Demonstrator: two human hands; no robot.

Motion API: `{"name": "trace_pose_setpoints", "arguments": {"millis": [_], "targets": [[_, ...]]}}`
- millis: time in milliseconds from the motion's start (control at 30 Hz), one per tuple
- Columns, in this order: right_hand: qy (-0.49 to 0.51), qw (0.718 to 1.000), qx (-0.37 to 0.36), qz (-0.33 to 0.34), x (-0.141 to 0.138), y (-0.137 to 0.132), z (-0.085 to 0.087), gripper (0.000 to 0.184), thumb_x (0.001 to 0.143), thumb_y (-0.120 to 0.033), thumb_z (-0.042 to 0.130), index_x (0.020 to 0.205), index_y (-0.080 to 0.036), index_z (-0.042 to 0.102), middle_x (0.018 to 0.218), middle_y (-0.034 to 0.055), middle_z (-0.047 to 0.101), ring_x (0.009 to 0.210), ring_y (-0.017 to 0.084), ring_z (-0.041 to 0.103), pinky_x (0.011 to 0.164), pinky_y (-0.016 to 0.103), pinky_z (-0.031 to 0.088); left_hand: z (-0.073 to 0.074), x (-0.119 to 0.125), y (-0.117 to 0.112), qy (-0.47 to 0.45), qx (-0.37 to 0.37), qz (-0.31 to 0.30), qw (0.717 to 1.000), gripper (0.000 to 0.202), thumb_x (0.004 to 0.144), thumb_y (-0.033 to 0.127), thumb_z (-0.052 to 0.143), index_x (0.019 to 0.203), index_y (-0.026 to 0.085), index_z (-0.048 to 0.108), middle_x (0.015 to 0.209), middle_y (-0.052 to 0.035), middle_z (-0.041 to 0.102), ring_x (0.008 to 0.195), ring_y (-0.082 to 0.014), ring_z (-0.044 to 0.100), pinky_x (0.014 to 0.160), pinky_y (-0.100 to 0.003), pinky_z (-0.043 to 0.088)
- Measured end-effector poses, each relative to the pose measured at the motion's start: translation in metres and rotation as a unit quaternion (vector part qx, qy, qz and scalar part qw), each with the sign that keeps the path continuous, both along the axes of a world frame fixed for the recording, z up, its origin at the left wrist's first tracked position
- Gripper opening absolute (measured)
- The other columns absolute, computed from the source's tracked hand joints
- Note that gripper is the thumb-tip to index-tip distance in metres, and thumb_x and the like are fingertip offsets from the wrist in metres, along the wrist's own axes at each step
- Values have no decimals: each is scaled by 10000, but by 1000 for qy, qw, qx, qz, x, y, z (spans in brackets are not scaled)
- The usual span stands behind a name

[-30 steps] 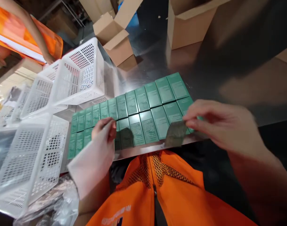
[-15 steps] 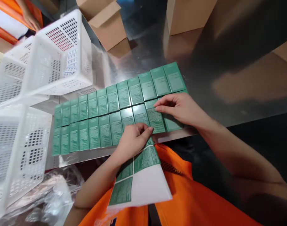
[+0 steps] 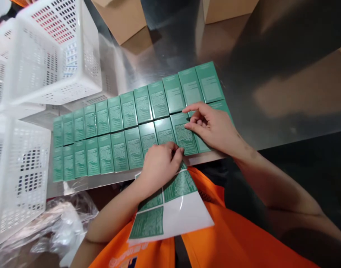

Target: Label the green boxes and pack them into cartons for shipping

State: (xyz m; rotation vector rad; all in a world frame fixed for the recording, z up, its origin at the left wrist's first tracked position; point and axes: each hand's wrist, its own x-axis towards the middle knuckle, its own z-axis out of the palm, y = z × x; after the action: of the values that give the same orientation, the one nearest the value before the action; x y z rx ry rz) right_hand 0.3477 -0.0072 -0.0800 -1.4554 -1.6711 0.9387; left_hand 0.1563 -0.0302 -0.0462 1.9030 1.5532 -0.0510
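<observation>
Two long rows of green boxes lie side by side on the metal table, most with a printed green label on top. My left hand is closed on the upper edge of a sheet of green stickers, which hangs over the table's near edge. Part of that sheet is bare white backing. Above the near row's right end is my right hand, thumb and index finger apart, other fingers curled, nothing visible between them. It partly covers the last boxes; just left of it is a labelled box.
White perforated baskets stand at the left, one with small blue-and-white packs inside. Cardboard boxes are at the back of the metal table. Clear plastic bags lie below at the lower left.
My right thumb and index finger have spread apart over the near row. The sticker sheet has swung slightly right in my left hand. The view has shifted, with baskets and cartons sitting higher.
</observation>
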Motion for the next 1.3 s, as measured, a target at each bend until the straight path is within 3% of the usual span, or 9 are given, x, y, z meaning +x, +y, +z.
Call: {"name": "trace_pose_setpoints", "arguments": {"millis": [267, 433, 633, 767, 900, 1033, 1167, 1233, 1300], "targets": [[-27, 999, 17, 2, -3, -1, -1, 248, 876, -223, 691, 1119, -229, 640, 761, -31, 647, 661, 136, 563, 677, 286, 395, 0, 3, 1, 22, 3, -22, 1000, 275, 937, 362, 539, 763, 224, 701, 582, -45, 622, 566, -231, 564, 605, -333, 296], [-51, 998, 23, -9, -5, -4, -1, 233, 874, -247, 699, 1090, -224, 617, 777, -17, 645, 689, 155, 577, 688, 295, 423, 4, 8, 4, 64, 5, -58, 996, 278, 955, 351, 500, 819, 213, 699, 691, -84, 687, 632, -261, 620, 613, -339, 312], [-83, 991, 86, -52, -4, -3, -8, 385, 819, -293, 794, 1148, -193, 620, 1141, 83, 567, 711, 138, 554, 655, 303, 490, 5, 7, -2, 79, 8, -46, 996, 222, 946, 346, 517, 799, 221, 627, 669, -65, 658, 606, -246, 596, 591, -325, 256], [-109, 982, 155, -14, -4, -11, -3, 249, 938, -252, 671, 1177, -184, 654, 1135, 96, 625, 821, 168, 634, 735, 304, 529, 8, -11, -7, 20, 37, 16, 999, 275, 938, 401, 536, 718, 237, 551, 541, 4, 549, 521, -187, 507, 573, -304, 246], [-218, 931, 284, 65, -5, -30, 3, 241, 1008, -255, 586, 1204, -160, 689, 1157, 80, 746, 1150, 259, 650, 925, 393, 506, 16, -40, -7, -107, 97, 118, 982, 360, 961, 488, 523, 718, 226, 567, 540, 43, 496, 516, -135, 463, 551, -269, 309], [-318, 899, 269, 134, -4, -45, -4, 353, 1046, -347, 534, 1308, -139, 648, 1367, 72, 674, 1365, 322, 535, 1018, 493, 441, 20, -62, -1, -166, 148, 219, 950, 419, 967, 557, 500, 830, 220, 709, 508, 55, 389, 492, -125, 379, 509, -271, 269], [-223, 947, 204, 105, -7, -55, 4, 361, 1057, -396, 481, 1299, -193, 655, 1396, 91, 653, 1381, 322, 524, 1085, 527, 422, 16, -67, 9, -193, 211, 264, 921, 445, 981, 531, 459, 864, 214, 748, 483, 55, 359, 484, -130, 355, 510, -279, 258], [-106, 977, 178, 45, -16, -61, 17, 355, 1061, -418, 453, 1261, -216, 666, 1303, 95, 698, 1266, 274, 614, 1022, 454, 490, 15, -64, 14, -165, 288, 258, 907, 434, 979, 503, 481, 763, 204, 711, 499, 47, 405, 510, -125, 392, 535, -270, 286], [-13, 988, 151, 0, -31, -67, 30, 361, 1038, -475, 492, 1231, -229, 672, 1170, 85, 729, 1097, 236, 682, 893, 384, 547, 14, -60, 19, -137, 354, 253, 890, 424, 981, 478, 498, 690, 203, 636, 535, 39, 466, 541, -121, 436, 558, -258, 313]]}}
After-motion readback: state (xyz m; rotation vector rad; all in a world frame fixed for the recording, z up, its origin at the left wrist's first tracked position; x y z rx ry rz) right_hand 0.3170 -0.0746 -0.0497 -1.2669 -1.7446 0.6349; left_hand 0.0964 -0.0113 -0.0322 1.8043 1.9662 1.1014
